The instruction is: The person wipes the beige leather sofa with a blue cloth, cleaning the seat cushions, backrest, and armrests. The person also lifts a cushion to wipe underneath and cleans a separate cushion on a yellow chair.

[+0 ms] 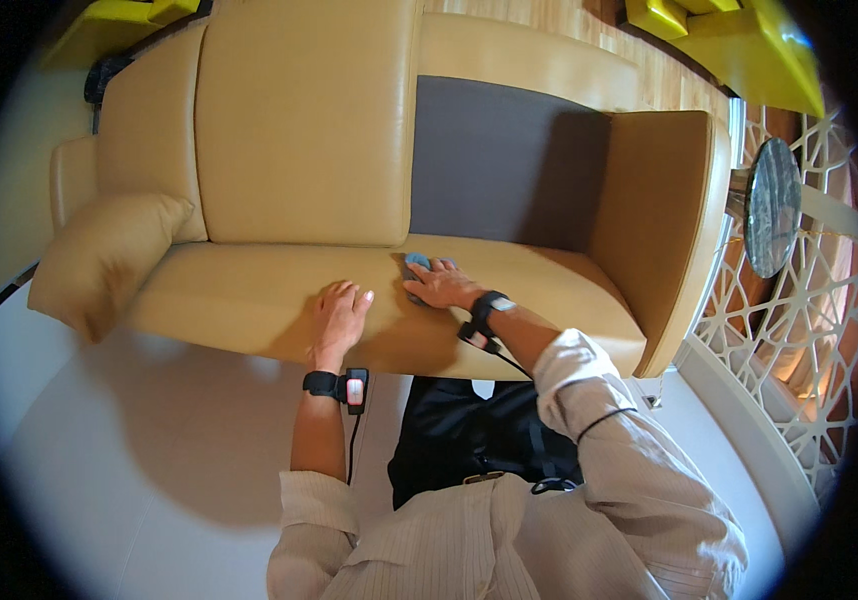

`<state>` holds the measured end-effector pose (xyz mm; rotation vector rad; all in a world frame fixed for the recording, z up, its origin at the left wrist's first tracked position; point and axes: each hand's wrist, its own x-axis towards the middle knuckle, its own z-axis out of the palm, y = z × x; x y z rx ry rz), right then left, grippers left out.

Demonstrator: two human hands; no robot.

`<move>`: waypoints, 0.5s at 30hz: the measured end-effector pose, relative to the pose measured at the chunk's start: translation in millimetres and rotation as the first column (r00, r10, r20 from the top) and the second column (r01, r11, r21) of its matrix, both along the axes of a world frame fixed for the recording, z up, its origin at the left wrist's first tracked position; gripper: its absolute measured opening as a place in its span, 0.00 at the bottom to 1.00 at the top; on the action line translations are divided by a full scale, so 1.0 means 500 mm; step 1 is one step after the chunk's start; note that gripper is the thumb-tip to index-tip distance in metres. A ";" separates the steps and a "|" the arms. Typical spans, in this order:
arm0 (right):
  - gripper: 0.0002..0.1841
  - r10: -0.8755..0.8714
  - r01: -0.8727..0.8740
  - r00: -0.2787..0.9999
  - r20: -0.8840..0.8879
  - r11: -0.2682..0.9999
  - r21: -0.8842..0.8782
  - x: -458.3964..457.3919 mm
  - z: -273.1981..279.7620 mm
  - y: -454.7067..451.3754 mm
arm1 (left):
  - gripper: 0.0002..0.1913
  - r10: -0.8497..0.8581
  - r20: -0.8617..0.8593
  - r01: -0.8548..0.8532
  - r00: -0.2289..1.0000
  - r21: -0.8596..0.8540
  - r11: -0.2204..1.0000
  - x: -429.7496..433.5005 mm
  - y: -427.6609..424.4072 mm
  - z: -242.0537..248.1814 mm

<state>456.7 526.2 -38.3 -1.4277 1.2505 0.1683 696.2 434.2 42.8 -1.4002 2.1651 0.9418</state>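
Under my right hand (445, 286) is a bunched blue-grey cloth (417, 259), pressed onto the seat of a tan leather-look sofa (264, 277). Part of the cloth is hidden beneath the palm and fingers. My left hand (339, 319) rests near the front edge of the same seat, to the left of the cloth, palm down and holding nothing, with its thumb apart from the fingers. A tall tan back cushion (305, 120) stands behind the seat. To its right, a dark grey backrest panel (500, 157) is exposed, bordered by the sofa's right arm (654, 217).
A tan throw pillow (106, 259) leans at the sofa's left end. On the right stand a round dark marble-look side table (772, 206) and a white lattice screen (766, 390). Yellow-green seats (736, 45) are beyond the sofa. Cables run from both my wristbands.
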 end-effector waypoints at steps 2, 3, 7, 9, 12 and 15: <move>0.35 -0.185 0.185 0.983 -0.005 0.980 0.076 0.057 -0.015 -0.049 | 0.30 0.006 0.038 -0.005 0.999 -0.027 1.000 0.026 -0.003 -0.001; 0.35 -0.237 0.240 0.971 -0.034 0.961 0.137 0.084 -0.012 -0.059 | 0.29 0.022 0.001 -0.022 1.000 -0.044 0.999 0.038 -0.004 0.000; 0.37 -0.055 0.065 0.995 0.088 0.991 -0.117 0.111 0.036 -0.034 | 0.28 0.059 -0.054 -0.063 0.997 -0.067 0.996 0.055 -0.011 -0.007; 0.38 0.284 -0.216 0.954 0.100 0.878 -0.428 0.063 0.069 0.018 | 0.28 0.088 -0.068 -0.091 0.994 -0.042 0.995 0.051 -0.014 -0.006; 0.34 -0.075 0.081 0.992 0.106 0.995 -0.061 -0.010 0.103 0.073 | 0.27 0.060 -0.046 -0.062 0.997 -0.030 0.998 0.041 -0.014 -0.001; 0.34 0.236 -0.244 0.969 -0.069 0.955 -0.170 -0.025 0.114 0.061 | 0.26 0.021 -0.056 -0.025 0.998 -0.074 0.997 0.040 -0.009 0.003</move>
